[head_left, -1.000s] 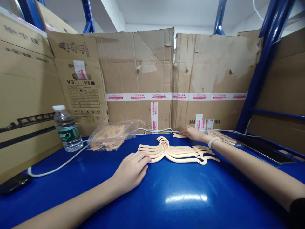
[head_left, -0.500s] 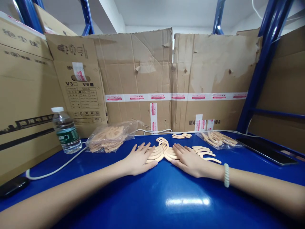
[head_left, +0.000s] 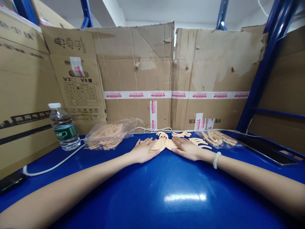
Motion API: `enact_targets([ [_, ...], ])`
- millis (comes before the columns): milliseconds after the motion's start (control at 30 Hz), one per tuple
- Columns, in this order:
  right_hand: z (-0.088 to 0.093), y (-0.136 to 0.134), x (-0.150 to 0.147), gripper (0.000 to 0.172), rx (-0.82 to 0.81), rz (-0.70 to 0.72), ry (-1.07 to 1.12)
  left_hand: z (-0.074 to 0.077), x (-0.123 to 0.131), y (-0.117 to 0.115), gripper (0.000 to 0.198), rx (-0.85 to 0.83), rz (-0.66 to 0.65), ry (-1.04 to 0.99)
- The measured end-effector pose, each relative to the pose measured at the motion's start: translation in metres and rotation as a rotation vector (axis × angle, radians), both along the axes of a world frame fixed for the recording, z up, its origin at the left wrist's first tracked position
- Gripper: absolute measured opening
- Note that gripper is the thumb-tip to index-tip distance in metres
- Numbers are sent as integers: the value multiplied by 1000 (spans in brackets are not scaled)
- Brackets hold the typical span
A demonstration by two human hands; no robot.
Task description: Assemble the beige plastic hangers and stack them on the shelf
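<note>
Several curved, light wooden-looking strips (head_left: pixel 160 145) lie on the blue table (head_left: pixel 147 190), forming a fanned shape with a curl at its top. My left hand (head_left: pixel 144 150) rests flat on the left side of this shape, fingers spread. On its right side lies my right hand (head_left: pixel 186 148), palm down with the fingers stretched out, a pale twisted band around that wrist. More strips (head_left: pixel 199 142) stick out beyond the right hand. A small group of wavy pieces (head_left: pixel 180 134) sits just behind them. The hands cover part of the strips.
A clear bag of pale pieces (head_left: pixel 107 133) and a water bottle (head_left: pixel 64 127) stand at the left. Another bag (head_left: pixel 218 138) and a dark phone (head_left: pixel 267 151) lie at the right. A white cable (head_left: pixel 54 168) leads to a black object (head_left: pixel 11 182). Cardboard (head_left: pixel 138 76) walls the back.
Both hands and the fanned strips have moved forward, toward the cardboard at the back. The view has shifted slightly. Both hands remain flat on the strips.
</note>
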State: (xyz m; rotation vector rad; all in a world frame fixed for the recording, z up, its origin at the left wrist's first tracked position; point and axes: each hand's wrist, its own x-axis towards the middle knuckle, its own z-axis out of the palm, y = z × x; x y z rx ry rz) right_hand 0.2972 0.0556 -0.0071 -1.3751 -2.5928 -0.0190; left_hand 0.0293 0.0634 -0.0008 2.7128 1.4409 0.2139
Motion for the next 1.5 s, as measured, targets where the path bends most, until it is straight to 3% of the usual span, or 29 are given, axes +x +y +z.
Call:
enact_targets([
  [133, 0, 0, -1, 81, 14, -9, -3, 5, -4, -4, 76, 17, -10, 34],
  [267, 1, 0, -2, 81, -1, -11, -7, 7, -13, -25, 61, 134, -17, 19],
  [400, 2, -2, -3, 78, 29, -16, -23, 5, -27, -57, 53, 238, -168, -3],
  [533, 2, -5, -4, 75, 93, 1, -37, 6, -35, -76, 49, 199, -325, -42],
  [733, 13, -5, 15, 50, 225, 10, -43, 6, -37, -77, 42, 117, -372, -153],
  [933, 35, 13, 59, 34, 351, -160, -89, 8, -37, -78, 37, 105, -509, -181],
  [1100, 36, 20, 76, 32, 325, -203, -71, 9, -35, -77, 34, 101, -513, -171],
  [1233, 30, 19, 74, 30, 289, -131, -108, 11, -35, -78, 34, 91, -511, -167],
  [1500, 15, 28, 76, 43, 285, -80, -142, 10, -35, -79, 34, 71, -509, -187],
])
